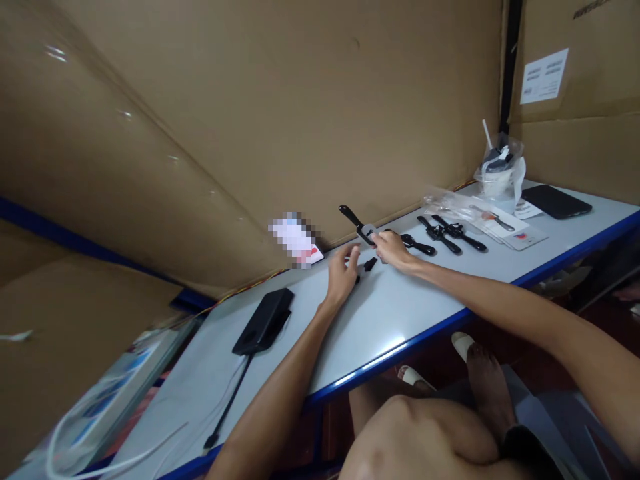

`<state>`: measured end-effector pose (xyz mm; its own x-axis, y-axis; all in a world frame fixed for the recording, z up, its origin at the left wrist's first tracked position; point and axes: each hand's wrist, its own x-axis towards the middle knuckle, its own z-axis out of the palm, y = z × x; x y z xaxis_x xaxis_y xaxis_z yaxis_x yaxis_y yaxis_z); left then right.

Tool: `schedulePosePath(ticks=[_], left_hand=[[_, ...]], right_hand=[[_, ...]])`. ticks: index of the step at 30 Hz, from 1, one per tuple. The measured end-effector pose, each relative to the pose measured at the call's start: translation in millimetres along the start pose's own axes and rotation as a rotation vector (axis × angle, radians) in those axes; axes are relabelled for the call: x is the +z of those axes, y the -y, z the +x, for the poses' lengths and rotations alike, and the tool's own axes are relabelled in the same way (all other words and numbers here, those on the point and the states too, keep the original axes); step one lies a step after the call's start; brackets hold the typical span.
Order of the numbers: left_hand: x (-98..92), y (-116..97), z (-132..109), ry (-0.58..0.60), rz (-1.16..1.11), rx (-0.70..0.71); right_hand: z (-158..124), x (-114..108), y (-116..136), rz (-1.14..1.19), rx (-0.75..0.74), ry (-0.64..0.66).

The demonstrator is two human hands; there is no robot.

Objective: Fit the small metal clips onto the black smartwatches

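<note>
My right hand (391, 248) is closed around a black spokeshave (352, 215), which is raised over the back of the table. One handle points up and left, and a grey flat piece shows at its middle; my fingers hide the far part. Just to the left, my left hand (344, 272) has its fingers apart and holds nothing that I can see. A small black part (370, 265) lies on the table between the hands. Right of my right hand lie more black spokeshaves (439, 235), one partly hidden behind that hand.
Plastic packets with printed cards (510, 227), a bagged cup with a straw (497, 177) and a black phone (557, 201) stand at the right. A lit screen (295, 239) leans against the cardboard wall (300, 120). A black power bank (264, 321) with a cable lies left.
</note>
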<state>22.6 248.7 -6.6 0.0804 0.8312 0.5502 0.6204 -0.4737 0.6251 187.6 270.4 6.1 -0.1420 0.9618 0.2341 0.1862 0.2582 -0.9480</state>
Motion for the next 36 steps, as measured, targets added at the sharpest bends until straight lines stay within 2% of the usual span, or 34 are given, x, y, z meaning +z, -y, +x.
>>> schedulePosePath(ticks=[2, 4, 6, 9, 13, 18, 25, 33, 36], left_hand=[[-1.9, -12.8, 0.3, -0.054, -0.281, -0.112], [-2.0, -24.2, -0.2, -0.009, -0.534, -0.228], [-0.3, -32.1, -1.4, 0.027, -0.661, -0.300], [2.6, -37.0, -3.6, -0.009, -0.733, -0.362], [1.9, -34.9, -4.4, -0.048, -0.759, -0.390], [1.4, -29.7, -2.9, -0.105, -0.683, -0.372], [4.8, -26.4, -3.2, -0.192, -0.560, -0.342], [5.6, -22.9, -2.6, -0.185, -0.545, -0.344], [6.1, -22.6, -2.6, -0.188, -0.571, -0.354]], right_hand=[[-3.6, 2.9, 1.1, 0.032, -0.002, 0.028], [-8.0, 5.5, 2.4, 0.058, -0.039, 0.085], [-12.4, 7.4, 3.4, 0.063, -0.089, 0.136], [-17.2, 9.1, 4.0, 0.039, -0.144, 0.173], [-21.0, 10.9, 4.8, 0.020, -0.162, 0.213], [-23.3, 11.9, 5.8, -0.012, -0.146, 0.231], [-27.1, 9.9, 10.0, 0.072, -0.056, 0.292], [-25.1, 7.8, 14.6, 0.076, -0.033, 0.306], [-26.0, 8.1, 16.0, 0.145, 0.027, 0.301]])
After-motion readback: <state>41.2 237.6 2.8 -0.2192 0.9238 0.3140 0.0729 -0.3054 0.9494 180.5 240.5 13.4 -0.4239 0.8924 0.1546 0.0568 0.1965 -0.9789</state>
